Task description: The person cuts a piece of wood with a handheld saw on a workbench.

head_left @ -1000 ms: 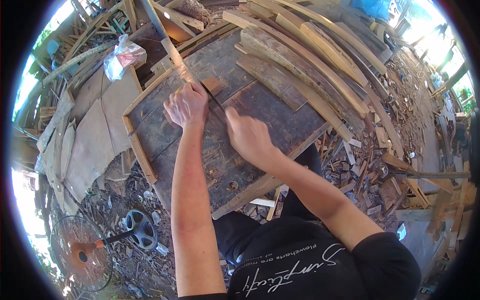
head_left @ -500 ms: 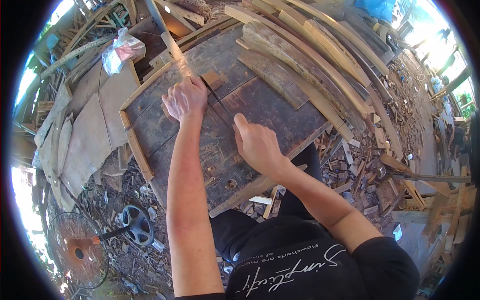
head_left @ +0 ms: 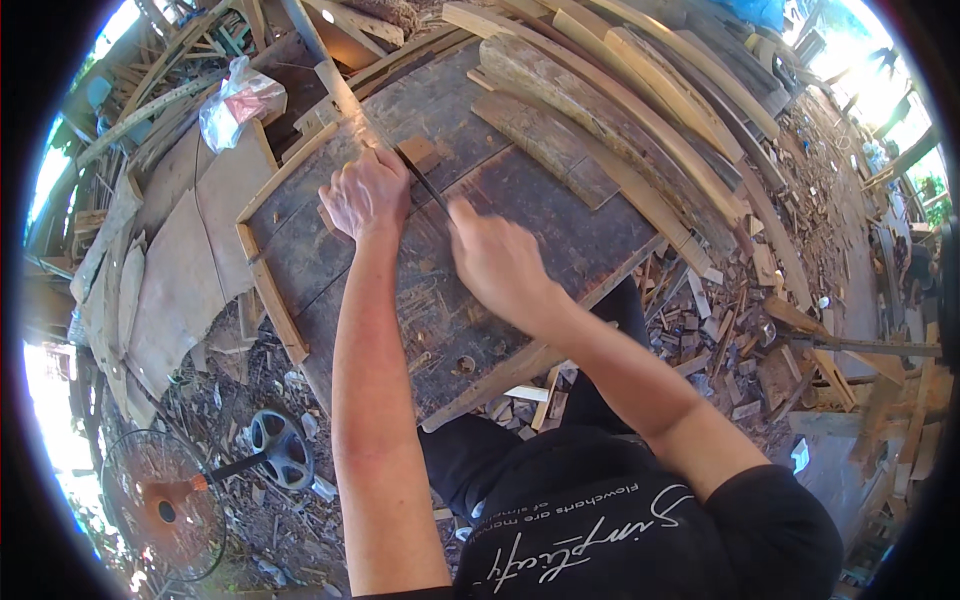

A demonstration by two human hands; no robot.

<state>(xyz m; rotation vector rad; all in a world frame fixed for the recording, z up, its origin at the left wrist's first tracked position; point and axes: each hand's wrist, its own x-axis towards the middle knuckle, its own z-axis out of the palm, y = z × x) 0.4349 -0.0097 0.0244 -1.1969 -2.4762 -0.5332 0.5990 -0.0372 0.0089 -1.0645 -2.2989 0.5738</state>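
My right hand (head_left: 500,262) is closed round the near end of a thin, dark, straight tool (head_left: 425,180). This tool slants away over the table toward my left hand. Whether it is a saw or a file does not show. My left hand (head_left: 368,195) is curled, pressing on a small piece of wood (head_left: 328,220) that is mostly covered by the fingers. A small brown wooden block (head_left: 420,153) lies just right of the tool. Beyond my left knuckles a long narrow strip (head_left: 345,95) runs to the far edge. Beneath everything is a dark, worn wooden table (head_left: 560,215).
Long planks (head_left: 600,110) lie along the table's far right side. A clear plastic bag (head_left: 240,105) rests on boards at the far left. A standing fan (head_left: 165,510) is at the lower left. Wood offcuts (head_left: 715,345) litter the ground on the right.
My right hand has pushed forward and left along the tool's line, closer to my left hand. My left hand stays at the same spot on the table.
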